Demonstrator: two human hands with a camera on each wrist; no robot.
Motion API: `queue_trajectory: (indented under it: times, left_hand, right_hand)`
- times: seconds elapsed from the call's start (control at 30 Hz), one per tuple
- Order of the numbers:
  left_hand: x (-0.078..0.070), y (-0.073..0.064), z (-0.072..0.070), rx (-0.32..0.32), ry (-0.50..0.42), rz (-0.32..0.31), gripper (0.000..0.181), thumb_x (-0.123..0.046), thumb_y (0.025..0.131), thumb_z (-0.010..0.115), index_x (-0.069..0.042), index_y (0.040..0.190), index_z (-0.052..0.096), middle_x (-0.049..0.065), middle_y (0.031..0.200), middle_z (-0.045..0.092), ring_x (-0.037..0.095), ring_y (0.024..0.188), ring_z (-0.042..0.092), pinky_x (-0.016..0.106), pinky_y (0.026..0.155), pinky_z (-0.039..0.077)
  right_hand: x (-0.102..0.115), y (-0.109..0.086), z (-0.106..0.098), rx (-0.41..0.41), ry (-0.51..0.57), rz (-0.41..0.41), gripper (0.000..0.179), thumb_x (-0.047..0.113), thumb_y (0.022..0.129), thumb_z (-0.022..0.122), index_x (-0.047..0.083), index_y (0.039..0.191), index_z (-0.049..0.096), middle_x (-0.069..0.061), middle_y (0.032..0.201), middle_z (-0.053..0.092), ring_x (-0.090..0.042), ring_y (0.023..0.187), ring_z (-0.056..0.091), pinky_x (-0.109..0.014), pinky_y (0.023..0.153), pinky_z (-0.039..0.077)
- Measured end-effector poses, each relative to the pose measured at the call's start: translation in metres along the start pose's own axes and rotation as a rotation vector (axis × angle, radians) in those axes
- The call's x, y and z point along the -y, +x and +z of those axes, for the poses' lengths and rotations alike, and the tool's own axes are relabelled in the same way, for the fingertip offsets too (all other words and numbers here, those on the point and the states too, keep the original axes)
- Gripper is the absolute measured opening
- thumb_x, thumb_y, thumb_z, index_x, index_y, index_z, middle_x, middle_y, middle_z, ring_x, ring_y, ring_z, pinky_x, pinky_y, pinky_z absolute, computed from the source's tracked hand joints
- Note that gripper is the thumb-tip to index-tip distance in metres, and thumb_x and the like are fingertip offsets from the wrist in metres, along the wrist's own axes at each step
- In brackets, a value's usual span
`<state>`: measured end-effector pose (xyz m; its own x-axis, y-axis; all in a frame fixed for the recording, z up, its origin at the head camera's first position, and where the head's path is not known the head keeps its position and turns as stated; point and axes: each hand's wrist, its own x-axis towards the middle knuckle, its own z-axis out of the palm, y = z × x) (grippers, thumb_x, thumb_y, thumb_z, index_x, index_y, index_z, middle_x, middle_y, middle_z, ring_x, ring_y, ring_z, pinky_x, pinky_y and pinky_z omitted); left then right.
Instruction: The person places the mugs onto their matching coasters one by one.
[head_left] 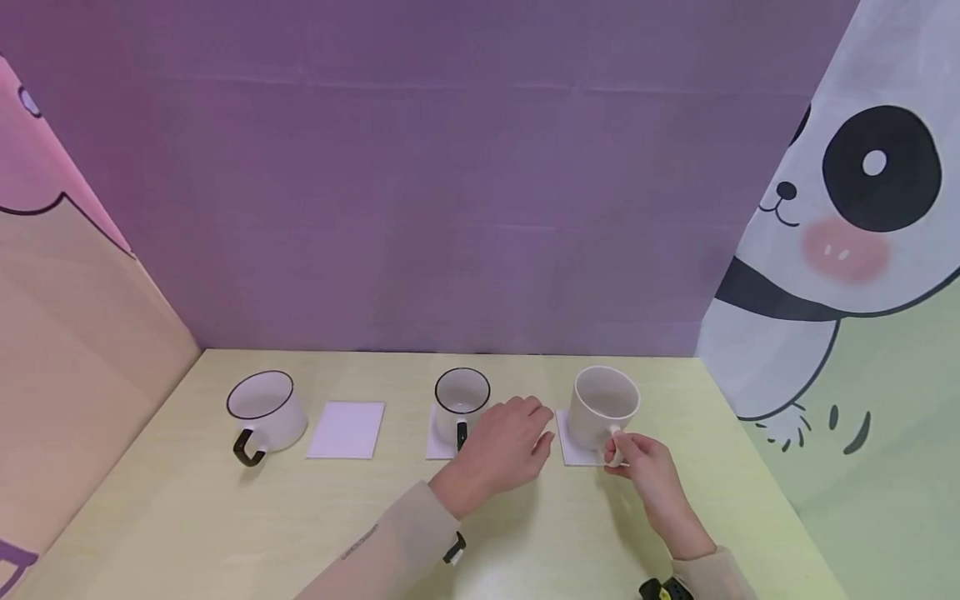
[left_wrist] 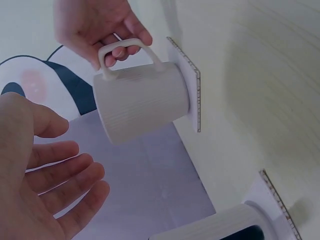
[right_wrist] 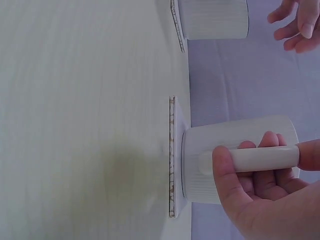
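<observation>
An all-white mug (head_left: pixel 600 408) stands on a white square coaster (head_left: pixel 573 450) at the right, and my right hand (head_left: pixel 652 475) grips its handle between thumb and fingers. In the right wrist view the fingers curl round the white handle (right_wrist: pixel 265 158). My left hand (head_left: pixel 510 446) is held in the air between that mug and the middle one, fingers loose and apart, holding nothing. The middle mug (head_left: pixel 459 396), white with a black rim and black handle, sits on another coaster (head_left: pixel 437 442), partly hidden by my left hand in the head view.
A third mug (head_left: pixel 273 421), white with a black rim and handle, stands directly on the table (head_left: pixel 187 517) at the left. Beside it lies a bare white coaster (head_left: pixel 347 430). A purple backdrop (head_left: pixel 450 208) rises behind the table, with a panda-printed panel (head_left: pixel 810 350) at the right.
</observation>
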<state>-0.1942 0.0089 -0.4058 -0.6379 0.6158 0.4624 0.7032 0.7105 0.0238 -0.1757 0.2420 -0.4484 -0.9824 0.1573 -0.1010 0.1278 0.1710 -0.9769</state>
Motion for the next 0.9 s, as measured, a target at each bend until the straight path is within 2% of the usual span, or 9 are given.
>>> queue_trajectory:
  times: [0.3,0.57,0.9]
  left_hand:
    - [0.005,-0.008,-0.014,-0.056,-0.053,-0.031,0.014,-0.022,0.097,0.065,-0.010,0.105,0.069,-0.001,0.101,0.068,0.018,0.084,0.064,0.030,0.069,0.053]
    - [0.011,-0.014,-0.019,-0.085,-0.154,-0.075,0.019,-0.019,0.096,0.066,-0.007,0.110,0.070,0.002,0.107,0.069,0.021,0.093,0.067,0.034,0.076,0.056]
    - [0.023,-0.022,-0.019,-0.154,-0.109,-0.062,0.014,-0.015,0.093,0.068,-0.008,0.105,0.071,0.001,0.102,0.068,0.019,0.092,0.066,0.033,0.077,0.056]
  right_hand:
    - [0.001,0.000,-0.001,0.008,0.005,-0.002,0.030,0.012,0.107,0.047,-0.013,0.099,0.062,-0.008,0.084,0.061,-0.018,0.088,0.060,-0.035,0.083,0.058]
    - [0.000,0.000,0.001,-0.005,0.014,-0.009,0.030,0.011,0.107,0.047,-0.013,0.098,0.062,-0.008,0.082,0.061,-0.017,0.086,0.059,-0.034,0.082,0.059]
    - [0.000,-0.001,0.002,-0.012,0.014,-0.010,0.030,0.010,0.107,0.046,-0.015,0.098,0.061,-0.008,0.081,0.060,-0.016,0.083,0.059,-0.033,0.080,0.059]
